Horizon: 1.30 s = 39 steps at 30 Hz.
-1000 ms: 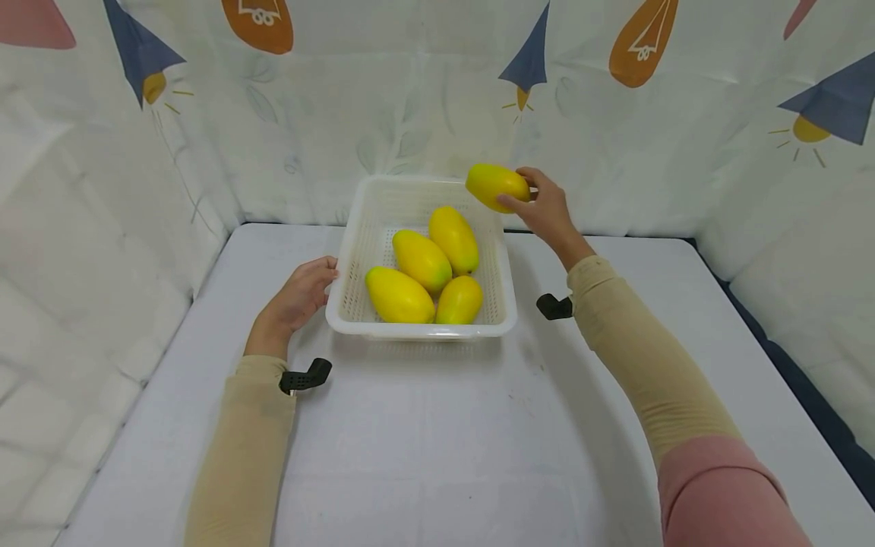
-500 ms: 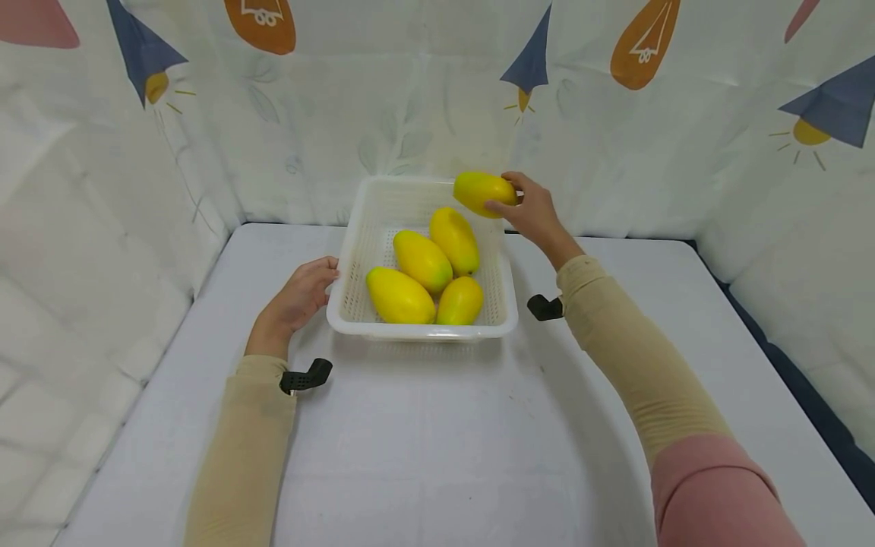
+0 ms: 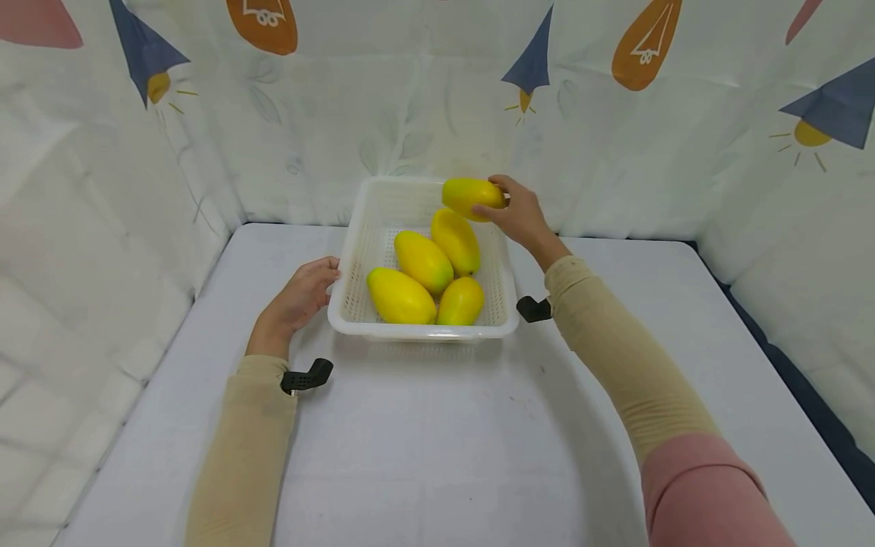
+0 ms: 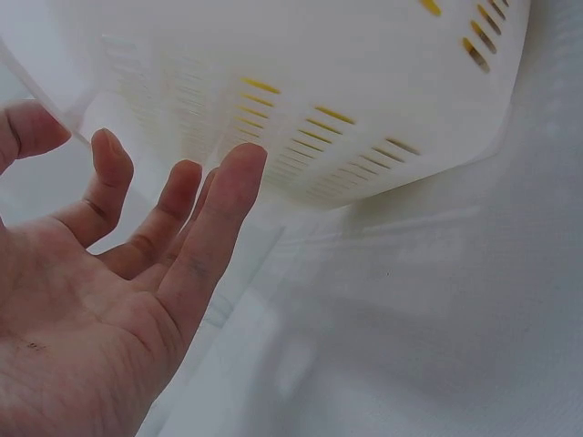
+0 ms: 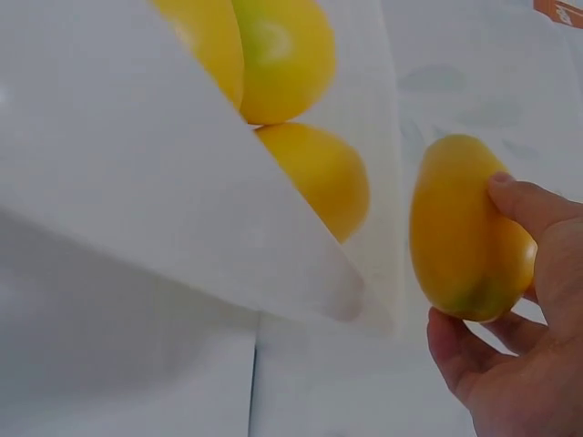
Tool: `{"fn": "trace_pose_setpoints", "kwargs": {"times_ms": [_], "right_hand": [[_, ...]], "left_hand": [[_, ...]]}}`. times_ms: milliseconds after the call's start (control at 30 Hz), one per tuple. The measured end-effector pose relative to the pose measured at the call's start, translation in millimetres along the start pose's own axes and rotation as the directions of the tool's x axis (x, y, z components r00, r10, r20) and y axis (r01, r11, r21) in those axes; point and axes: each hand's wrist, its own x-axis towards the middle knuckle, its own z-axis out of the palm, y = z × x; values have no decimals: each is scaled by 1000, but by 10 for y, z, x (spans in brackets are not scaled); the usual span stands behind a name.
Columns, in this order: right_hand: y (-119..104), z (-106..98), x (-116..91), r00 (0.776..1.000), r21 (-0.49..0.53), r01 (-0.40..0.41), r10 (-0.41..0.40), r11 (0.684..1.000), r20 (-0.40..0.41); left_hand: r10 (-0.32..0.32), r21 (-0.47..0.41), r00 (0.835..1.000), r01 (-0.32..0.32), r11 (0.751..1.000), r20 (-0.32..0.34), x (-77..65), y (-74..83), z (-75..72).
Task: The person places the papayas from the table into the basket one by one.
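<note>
A yellow mango (image 3: 472,199) is gripped at its right end between the thumb and fingers of my right hand (image 3: 521,214), over the far right corner of a white plastic basket (image 3: 422,331). Held sideways in the head view, it overlaps the back rim. Several more yellow mangoes (image 3: 424,262) lie together inside the basket, some with greenish tips. My left hand (image 3: 297,300) stays at the basket's left side, its fingers loosely bent and the fingertips right at the slotted wall (image 4: 310,137) in the left wrist view.
The basket stands on a table with a white cover (image 3: 424,425). A white printed curtain (image 3: 424,91) rises behind the table and along both sides. Dark wrist-camera mounts (image 3: 306,376) stick out from both wrists.
My right hand has carried the mango left and slightly down, from beyond the basket's right rim to over its far corner. The left hand and basket have stayed in place.
</note>
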Motion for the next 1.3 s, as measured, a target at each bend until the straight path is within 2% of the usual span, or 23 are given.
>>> {"fn": "trace_pose_setpoints", "kwargs": {"times_ms": [567, 1167, 1300], "right_hand": [[-128, 165, 6, 996, -14, 40, -39, 999, 74], [-184, 152, 3, 987, -74, 63, -51, 995, 151], [-191, 165, 11, 989, -101, 62, -47, 993, 143]], "left_hand": [[9, 0, 1000, -9, 1000, 8, -7, -5, -2], [-3, -4, 1000, 3, 1000, -8, 2, -12, 11], [-3, -3, 1000, 3, 1000, -6, 1, -12, 8]]}}
